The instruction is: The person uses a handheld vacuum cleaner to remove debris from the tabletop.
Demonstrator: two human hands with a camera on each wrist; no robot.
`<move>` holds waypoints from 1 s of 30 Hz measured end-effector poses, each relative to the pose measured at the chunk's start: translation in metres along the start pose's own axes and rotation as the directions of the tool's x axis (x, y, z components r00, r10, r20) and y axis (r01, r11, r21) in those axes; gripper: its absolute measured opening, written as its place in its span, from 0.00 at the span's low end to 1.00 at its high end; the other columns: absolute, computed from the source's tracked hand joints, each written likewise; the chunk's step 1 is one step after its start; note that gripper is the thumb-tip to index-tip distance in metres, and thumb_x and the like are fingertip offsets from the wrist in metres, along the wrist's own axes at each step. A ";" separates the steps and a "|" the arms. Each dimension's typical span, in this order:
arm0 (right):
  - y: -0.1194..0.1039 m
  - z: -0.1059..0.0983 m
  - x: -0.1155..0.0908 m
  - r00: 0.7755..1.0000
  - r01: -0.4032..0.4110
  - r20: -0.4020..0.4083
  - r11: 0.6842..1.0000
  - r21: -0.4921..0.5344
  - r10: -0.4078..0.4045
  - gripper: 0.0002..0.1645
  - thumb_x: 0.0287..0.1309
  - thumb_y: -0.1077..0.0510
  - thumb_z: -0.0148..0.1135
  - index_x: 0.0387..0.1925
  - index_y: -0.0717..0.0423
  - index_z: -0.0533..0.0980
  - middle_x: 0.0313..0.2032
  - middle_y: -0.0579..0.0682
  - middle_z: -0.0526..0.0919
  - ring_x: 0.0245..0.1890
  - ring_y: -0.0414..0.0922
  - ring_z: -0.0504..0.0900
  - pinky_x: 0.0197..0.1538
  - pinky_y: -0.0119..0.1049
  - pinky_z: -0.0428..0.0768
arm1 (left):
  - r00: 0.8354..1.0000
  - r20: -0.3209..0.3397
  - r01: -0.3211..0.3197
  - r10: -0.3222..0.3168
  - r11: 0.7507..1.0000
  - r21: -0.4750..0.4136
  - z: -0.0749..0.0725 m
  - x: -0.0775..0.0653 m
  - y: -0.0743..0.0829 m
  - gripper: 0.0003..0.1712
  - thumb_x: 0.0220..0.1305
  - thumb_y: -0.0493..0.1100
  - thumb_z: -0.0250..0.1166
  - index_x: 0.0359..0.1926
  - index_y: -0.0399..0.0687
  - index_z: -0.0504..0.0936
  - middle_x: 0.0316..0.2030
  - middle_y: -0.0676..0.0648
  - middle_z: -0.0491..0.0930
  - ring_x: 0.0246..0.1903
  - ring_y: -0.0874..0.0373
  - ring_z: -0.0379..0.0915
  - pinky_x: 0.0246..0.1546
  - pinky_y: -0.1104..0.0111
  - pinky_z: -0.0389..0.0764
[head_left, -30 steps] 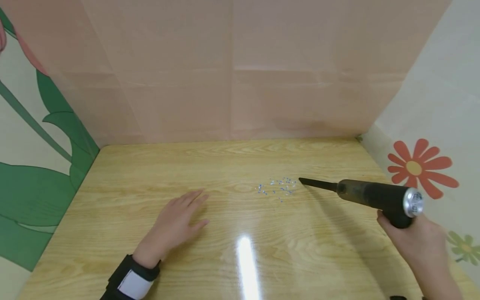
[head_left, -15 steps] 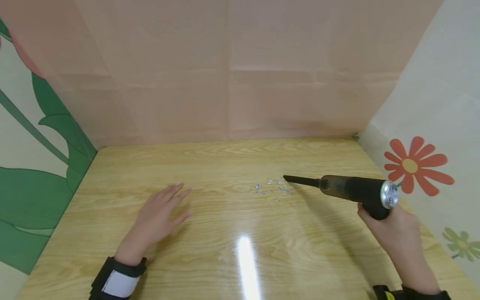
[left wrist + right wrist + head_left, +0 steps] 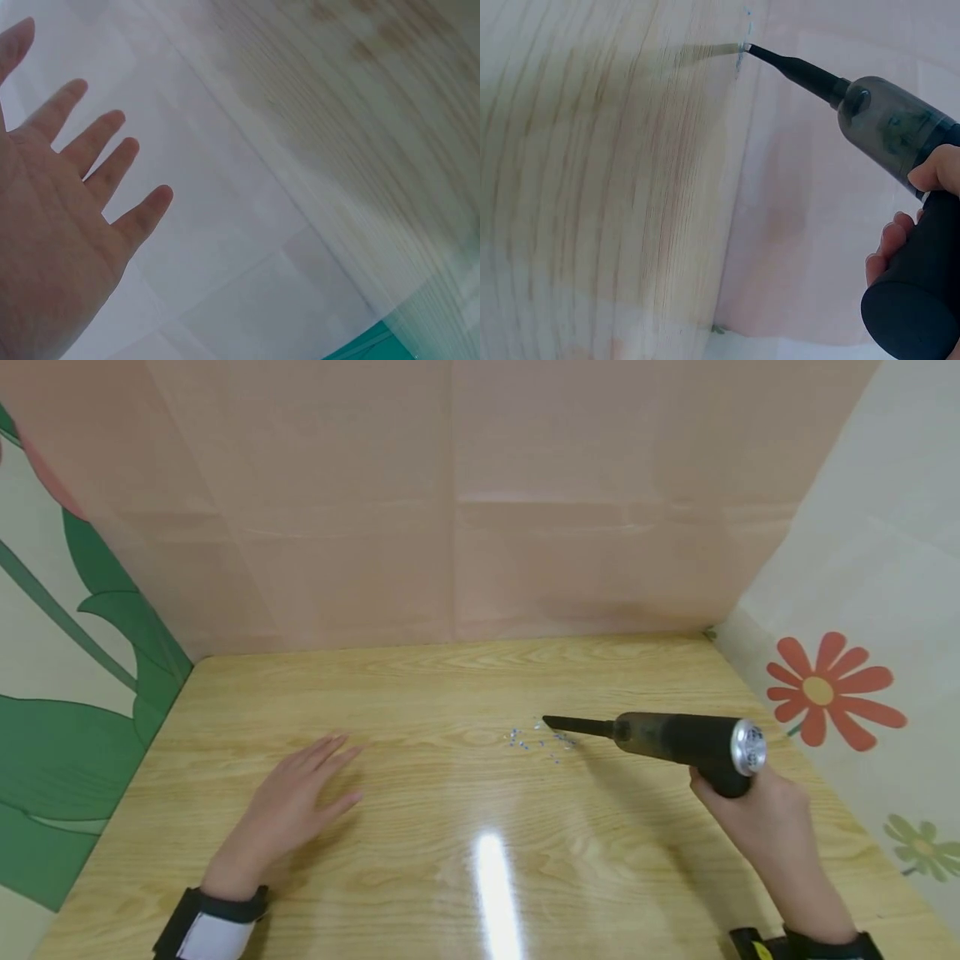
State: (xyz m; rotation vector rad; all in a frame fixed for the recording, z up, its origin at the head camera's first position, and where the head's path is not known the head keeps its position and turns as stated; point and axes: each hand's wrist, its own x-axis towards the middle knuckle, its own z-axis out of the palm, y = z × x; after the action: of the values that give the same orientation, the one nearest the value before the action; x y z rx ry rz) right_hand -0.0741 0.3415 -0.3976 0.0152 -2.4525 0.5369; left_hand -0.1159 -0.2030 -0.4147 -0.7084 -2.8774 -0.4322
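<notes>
The right hand (image 3: 772, 822) grips a handheld vacuum (image 3: 678, 739), nozzle (image 3: 581, 726) at the far side of blue bits (image 3: 542, 744), right of centre; the left hand (image 3: 288, 797), spread, holds nothing; a jerky sweep could scatter them

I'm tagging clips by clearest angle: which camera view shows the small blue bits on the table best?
The head view: it looks down on the small blue bits, so their spread near the black nozzle is plain. The right wrist view shows them foreshortened, in a narrow strip by the nozzle's tip; the left wrist view shows none.
</notes>
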 end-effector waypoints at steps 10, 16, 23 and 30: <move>-0.013 0.006 -0.002 0.998 0.066 0.002 0.997 0.038 -0.067 0.27 0.33 0.62 0.75 0.38 0.67 0.73 0.18 0.63 0.79 0.11 0.52 0.73 0.12 0.47 0.68 | 0.998 0.037 0.055 -0.056 0.998 0.012 -0.003 -0.007 -0.011 0.38 0.65 0.56 0.67 0.70 0.45 0.69 0.69 0.36 0.64 0.67 0.36 0.60 0.65 0.38 0.60; -0.026 0.005 -0.004 0.998 0.045 0.040 0.998 0.040 -0.047 0.24 0.36 0.62 0.74 0.37 0.65 0.73 0.17 0.60 0.78 0.11 0.46 0.69 0.13 0.40 0.65 | 0.996 0.044 0.079 -0.079 0.997 0.019 -0.004 -0.011 -0.014 0.38 0.64 0.55 0.67 0.70 0.44 0.69 0.69 0.36 0.64 0.67 0.36 0.60 0.65 0.39 0.61; -0.041 0.003 -0.005 0.995 0.023 0.095 0.999 0.048 -0.027 0.24 0.38 0.61 0.74 0.38 0.66 0.74 0.20 0.60 0.80 0.13 0.46 0.71 0.14 0.39 0.67 | 0.997 0.014 0.080 -0.080 0.996 0.030 -0.005 -0.014 -0.018 0.38 0.62 0.53 0.69 0.69 0.42 0.70 0.68 0.35 0.66 0.65 0.35 0.62 0.63 0.38 0.62; -0.047 0.004 -0.007 0.993 0.048 0.105 0.997 0.065 -0.054 0.25 0.37 0.62 0.75 0.38 0.67 0.75 0.20 0.60 0.81 0.14 0.46 0.72 0.14 0.41 0.67 | 0.996 0.019 0.090 -0.091 0.996 0.021 -0.009 -0.017 -0.023 0.37 0.63 0.51 0.70 0.68 0.41 0.70 0.67 0.34 0.67 0.65 0.34 0.61 0.63 0.37 0.62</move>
State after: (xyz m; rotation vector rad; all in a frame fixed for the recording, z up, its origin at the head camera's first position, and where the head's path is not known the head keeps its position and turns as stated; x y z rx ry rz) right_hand -0.0640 0.2956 -0.3868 0.1355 -2.5308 0.6044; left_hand -0.1114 -0.2328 -0.4152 -0.5842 -2.9370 -0.4092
